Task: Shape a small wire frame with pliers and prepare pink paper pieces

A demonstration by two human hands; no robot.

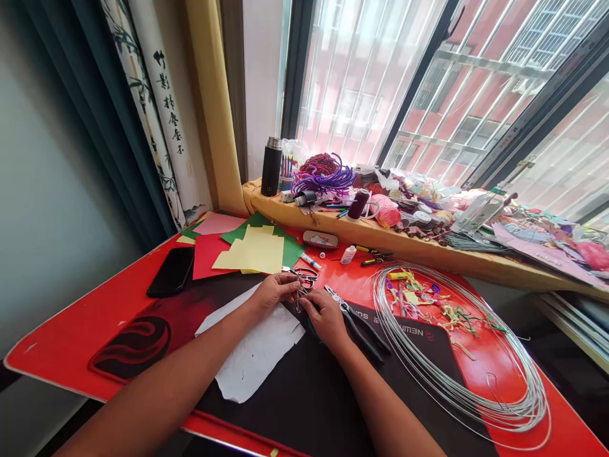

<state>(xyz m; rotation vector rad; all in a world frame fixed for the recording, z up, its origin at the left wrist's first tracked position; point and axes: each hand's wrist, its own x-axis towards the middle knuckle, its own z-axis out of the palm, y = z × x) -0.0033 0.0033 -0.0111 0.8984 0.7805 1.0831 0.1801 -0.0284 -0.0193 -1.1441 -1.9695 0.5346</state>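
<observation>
My left hand [278, 291] and my right hand [325, 313] are close together over the middle of the dark mat. Between the fingertips of both is a small twisted piece of thin wire [299, 296], its exact shape too small to tell. The fingers of each hand are pinched on it. White paper [257, 355] lies beneath my left hand and forearm. Scissors [307, 275] rest just beyond the fingertips. To the right of my right hand lie pliers [364, 327] with dark handles.
A large wire coil [476, 406] spreads over the right side around yarn scraps [447, 311]. Colored paper sheets [252, 251] and a black phone [172, 271] lie at the back left. Glue bottle [349, 254] and tin [320, 239] sit near the cluttered windowsill [413, 244].
</observation>
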